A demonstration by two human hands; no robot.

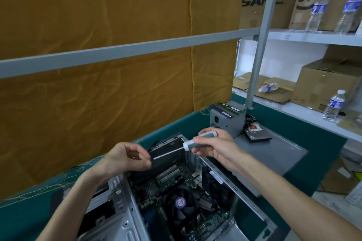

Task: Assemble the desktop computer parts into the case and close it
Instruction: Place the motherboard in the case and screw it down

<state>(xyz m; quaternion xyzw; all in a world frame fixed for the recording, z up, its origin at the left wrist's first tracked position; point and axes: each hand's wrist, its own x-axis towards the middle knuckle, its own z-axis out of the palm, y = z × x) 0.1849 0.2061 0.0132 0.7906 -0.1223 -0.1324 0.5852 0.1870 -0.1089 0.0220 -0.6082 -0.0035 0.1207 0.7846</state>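
From the head view: right hand [213, 146] clamped on screwdriver [197, 143] above open case [125, 197], left hand [125, 156] pinching near its tip, contents hidden; likely risk, a fumbled screw or slipped tip dropping onto motherboard [176, 188] beside cooler fan [182, 205].

A mustard-yellow cloth backdrop [98, 25] hangs behind; brown cardboard boxes [323, 82] and clear plastic water bottles [333, 105] sit on white metal shelves [313, 36].
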